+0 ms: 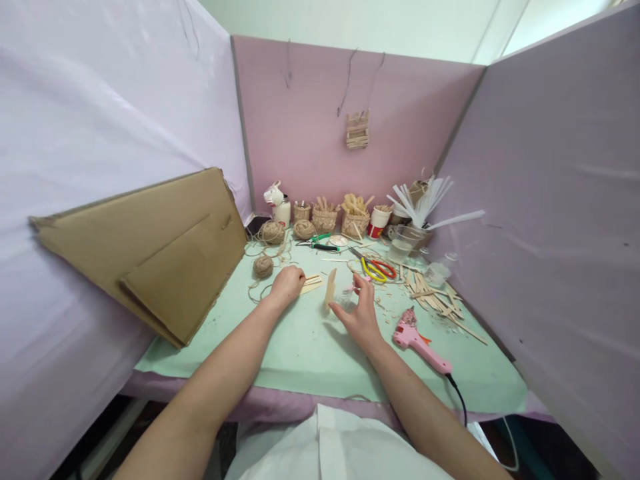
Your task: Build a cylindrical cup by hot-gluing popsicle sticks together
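Observation:
My left hand [287,283] rests on the green mat [300,347] as a loose fist, its fingers closed over the near ends of a few flat wooden sticks [313,283]. My right hand [357,312] is further right, fingers pinched round a small clear object with a pink part [353,289]. A wooden stick [329,289] stands upright just left of its thumb; whether the thumb holds it I cannot tell.
A pink glue gun [419,344] lies right of my right hand, its cord running off the front edge. Loose sticks [435,297], scissors [375,268], pliers [315,243], twine balls [263,265], small baskets [325,217] and cups [403,241] crowd the back. Folded cardboard [150,247] leans at left.

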A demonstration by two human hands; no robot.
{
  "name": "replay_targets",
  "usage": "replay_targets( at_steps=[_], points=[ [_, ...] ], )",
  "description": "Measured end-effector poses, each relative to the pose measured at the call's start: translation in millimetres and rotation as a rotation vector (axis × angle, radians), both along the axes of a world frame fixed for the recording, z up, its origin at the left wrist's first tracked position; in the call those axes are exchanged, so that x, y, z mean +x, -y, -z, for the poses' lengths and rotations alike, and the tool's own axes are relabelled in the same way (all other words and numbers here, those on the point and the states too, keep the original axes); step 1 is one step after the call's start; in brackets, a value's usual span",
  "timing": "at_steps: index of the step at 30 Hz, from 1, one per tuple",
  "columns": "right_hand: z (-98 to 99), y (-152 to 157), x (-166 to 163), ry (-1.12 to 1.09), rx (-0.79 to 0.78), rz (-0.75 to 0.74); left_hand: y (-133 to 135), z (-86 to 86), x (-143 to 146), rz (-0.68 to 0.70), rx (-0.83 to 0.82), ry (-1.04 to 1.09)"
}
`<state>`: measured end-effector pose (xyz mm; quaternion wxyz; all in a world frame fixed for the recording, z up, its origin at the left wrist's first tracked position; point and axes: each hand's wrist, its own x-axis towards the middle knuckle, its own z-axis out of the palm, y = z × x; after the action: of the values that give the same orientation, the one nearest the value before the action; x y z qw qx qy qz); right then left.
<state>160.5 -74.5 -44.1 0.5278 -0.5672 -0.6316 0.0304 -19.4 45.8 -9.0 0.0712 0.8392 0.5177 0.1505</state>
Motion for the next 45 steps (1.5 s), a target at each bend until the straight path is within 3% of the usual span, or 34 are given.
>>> replay_targets(
  at_steps=[9,25,30,33,37,40,45],
  points=[
    [-2.8,0,0,-0.003,0.059,0.001,3,-5.6,1,-0.107,0.007,0.113],
    [-11.2,7,-2,-0.005,0.052,0.015,2,-7.3,-5,-0.03,-0.046,0.417],
    [-11.6,7,-3,0.008,0.081,0.032,4,-12.5,-5,-0.092,-0.05,0.527],
    [-15.7,10,-2,-0.021,0.142,0.06,10,-21.4,-10,-0.101,-0.228,0.863],
    [-33.3,19,-6,-0.137,0.241,0.096,27,-37.0,-17,0.019,-0.687,1.218],
    [-56.6,25,-15,-0.149,0.157,0.022,42,-45.3,-15,0.163,-0.862,1.237],
    [-89.4,24,-27,-0.18,0.07,-0.078,56,-48.2,-9,0.352,-0.921,1.169]
  ],
)
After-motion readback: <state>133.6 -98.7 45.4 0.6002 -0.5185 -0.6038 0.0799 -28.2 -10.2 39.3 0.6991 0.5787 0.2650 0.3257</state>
